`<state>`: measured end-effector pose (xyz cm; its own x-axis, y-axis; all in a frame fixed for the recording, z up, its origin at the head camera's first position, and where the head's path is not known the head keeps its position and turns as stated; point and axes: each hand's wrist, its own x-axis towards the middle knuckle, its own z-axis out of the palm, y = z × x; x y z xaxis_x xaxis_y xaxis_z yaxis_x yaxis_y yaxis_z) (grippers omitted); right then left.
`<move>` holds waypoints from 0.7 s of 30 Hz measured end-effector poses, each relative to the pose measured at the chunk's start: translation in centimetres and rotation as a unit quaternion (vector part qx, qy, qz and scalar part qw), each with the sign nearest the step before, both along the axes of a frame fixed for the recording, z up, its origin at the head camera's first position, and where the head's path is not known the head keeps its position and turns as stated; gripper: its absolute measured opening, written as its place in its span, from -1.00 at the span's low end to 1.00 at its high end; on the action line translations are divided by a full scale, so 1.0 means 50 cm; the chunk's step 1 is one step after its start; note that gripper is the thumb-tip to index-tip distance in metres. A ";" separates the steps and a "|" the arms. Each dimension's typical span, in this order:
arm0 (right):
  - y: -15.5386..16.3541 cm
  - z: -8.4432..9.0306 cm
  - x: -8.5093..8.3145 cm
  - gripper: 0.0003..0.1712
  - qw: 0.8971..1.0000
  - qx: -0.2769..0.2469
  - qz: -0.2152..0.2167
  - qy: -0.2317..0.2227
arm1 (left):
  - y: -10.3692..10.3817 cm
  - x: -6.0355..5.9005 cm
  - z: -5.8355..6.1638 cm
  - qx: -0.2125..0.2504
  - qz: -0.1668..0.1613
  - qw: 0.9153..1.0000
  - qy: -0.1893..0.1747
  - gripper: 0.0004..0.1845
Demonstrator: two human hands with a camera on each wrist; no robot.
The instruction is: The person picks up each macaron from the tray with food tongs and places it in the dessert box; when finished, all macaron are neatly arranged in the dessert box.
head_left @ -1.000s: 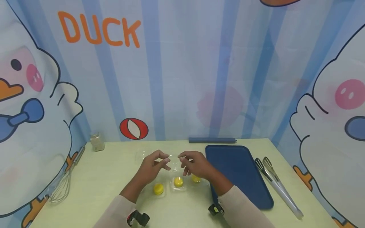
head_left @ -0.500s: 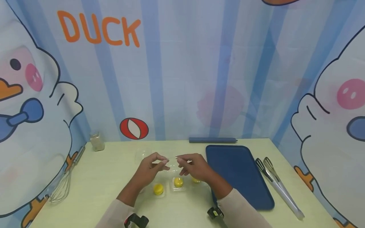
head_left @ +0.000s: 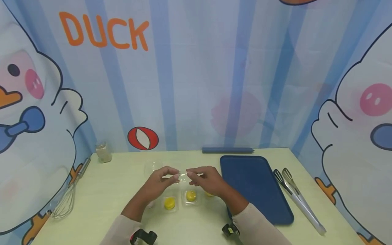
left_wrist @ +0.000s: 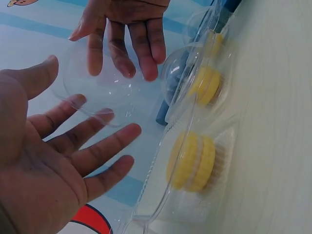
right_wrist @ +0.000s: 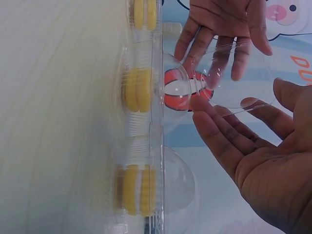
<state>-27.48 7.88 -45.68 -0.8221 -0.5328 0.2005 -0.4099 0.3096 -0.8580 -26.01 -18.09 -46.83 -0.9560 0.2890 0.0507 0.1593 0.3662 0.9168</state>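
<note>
A clear plastic clamshell tray lies on the pale green table and holds yellow macarons in its cups. Its hinged clear domed lid stands raised above them. My left hand pinches the lid's left edge and my right hand pinches its right edge. In the left wrist view the dome sits between my thumb and fingers, with macarons beside it. The right wrist view shows the same dome and macarons.
A dark blue tray lies right of my hands, with metal tongs beyond it. A whisk lies at the left edge, a small jar at the back left and a blue bar against the wall.
Both hands have drawn a little closer together and slightly left, keeping hold of the clear lid. The macarons have not moved.
</note>
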 end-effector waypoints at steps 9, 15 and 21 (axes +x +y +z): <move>-0.009 0.000 0.006 -0.56 1.000 0.003 0.008 0.017 | -0.026 0.004 0.009 -0.034 -0.060 0.998 0.006 -0.45; -0.019 0.001 0.007 -0.47 0.999 0.022 0.044 0.021 | -0.040 0.019 0.018 -0.056 -0.059 0.996 0.031 -0.42; -0.030 0.002 0.014 -0.36 0.995 0.084 0.051 0.031 | -0.063 0.043 0.010 -0.077 -0.059 0.992 0.082 -0.35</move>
<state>-26.81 6.36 -45.57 -0.7507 -0.6434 0.1497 -0.4968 0.4006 -0.7699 -23.86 -21.21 -46.33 -0.8973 0.4154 0.1491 0.3521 0.4700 0.8094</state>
